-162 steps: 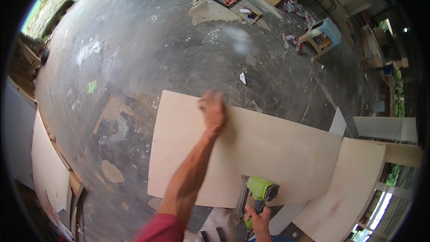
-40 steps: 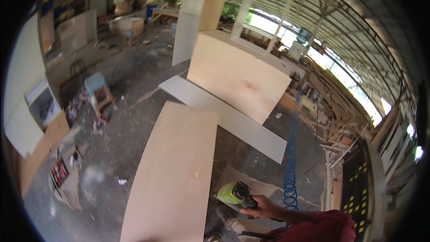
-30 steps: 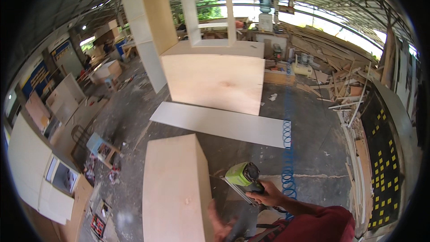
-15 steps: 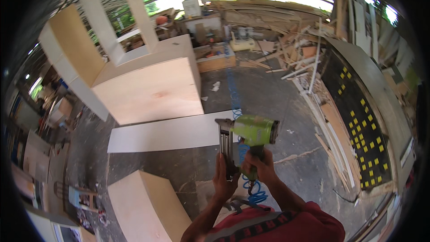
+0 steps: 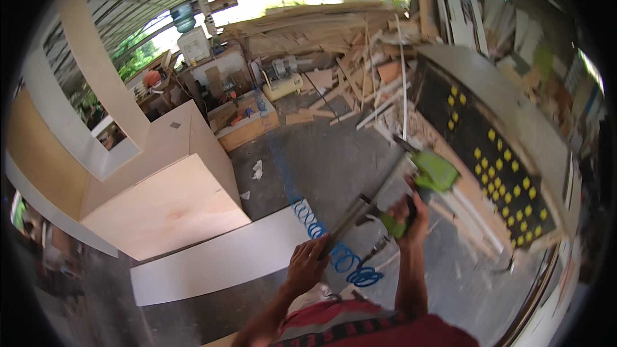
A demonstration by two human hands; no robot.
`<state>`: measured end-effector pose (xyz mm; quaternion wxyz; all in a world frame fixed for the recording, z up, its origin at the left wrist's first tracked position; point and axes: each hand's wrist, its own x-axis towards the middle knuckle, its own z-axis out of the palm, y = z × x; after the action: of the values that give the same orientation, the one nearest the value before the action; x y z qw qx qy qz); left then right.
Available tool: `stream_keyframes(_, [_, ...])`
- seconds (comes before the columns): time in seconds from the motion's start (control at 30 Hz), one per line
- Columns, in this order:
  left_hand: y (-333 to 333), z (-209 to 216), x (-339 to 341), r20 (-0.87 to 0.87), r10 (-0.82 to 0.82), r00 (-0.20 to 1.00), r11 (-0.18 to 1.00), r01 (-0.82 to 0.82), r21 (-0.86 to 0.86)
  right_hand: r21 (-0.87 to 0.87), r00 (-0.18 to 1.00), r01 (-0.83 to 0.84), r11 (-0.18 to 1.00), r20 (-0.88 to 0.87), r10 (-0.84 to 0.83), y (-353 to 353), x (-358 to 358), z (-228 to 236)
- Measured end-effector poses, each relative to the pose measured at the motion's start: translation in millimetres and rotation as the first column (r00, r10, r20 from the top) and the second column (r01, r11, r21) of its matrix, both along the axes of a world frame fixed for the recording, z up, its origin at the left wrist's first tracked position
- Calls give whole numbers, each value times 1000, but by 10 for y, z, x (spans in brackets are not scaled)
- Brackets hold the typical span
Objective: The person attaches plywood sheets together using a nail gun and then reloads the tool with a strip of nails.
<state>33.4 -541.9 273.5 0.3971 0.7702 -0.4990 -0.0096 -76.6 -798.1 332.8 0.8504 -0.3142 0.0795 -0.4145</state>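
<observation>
Here's the green nail gun (image 5: 436,171), tilted, right of the frame's centre! The right hand (image 5: 413,222) is wrapped round its handle, while the left hand (image 5: 305,267) holds the low end of its long dark rail (image 5: 347,222). A coiled blue hose (image 5: 365,276) sits lower middle. Over at lower left, a white board (image 5: 222,259) lies on the floor (image 5: 321,154) beside a big wooden box (image 5: 170,213).
</observation>
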Motion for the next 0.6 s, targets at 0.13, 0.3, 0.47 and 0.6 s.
stream_keyframes(0.13, [-454, -79, 749, -105, -135, 985, 978, 150, 144, -282, 917, 343, 896, -107, -385, -850, -331, -332])
stream_keyframes(0.3, [-853, -250, 2011, -177, -178, 968, 922, 227, 315, -722, 369, 522, 453, -287, -884, -1818, -1149, -1146])
stream_keyframes(0.47, [-1269, -331, 3090, -196, 31, 980, 958, 27, 285, -828, 497, 396, 398, -172, -851, -2478, -429, -1215])
stream_keyframes(0.6, [-1482, -443, 3785, -302, 270, 914, 963, -261, 72, -687, 719, 134, 715, -429, -547, -2593, 965, -524])
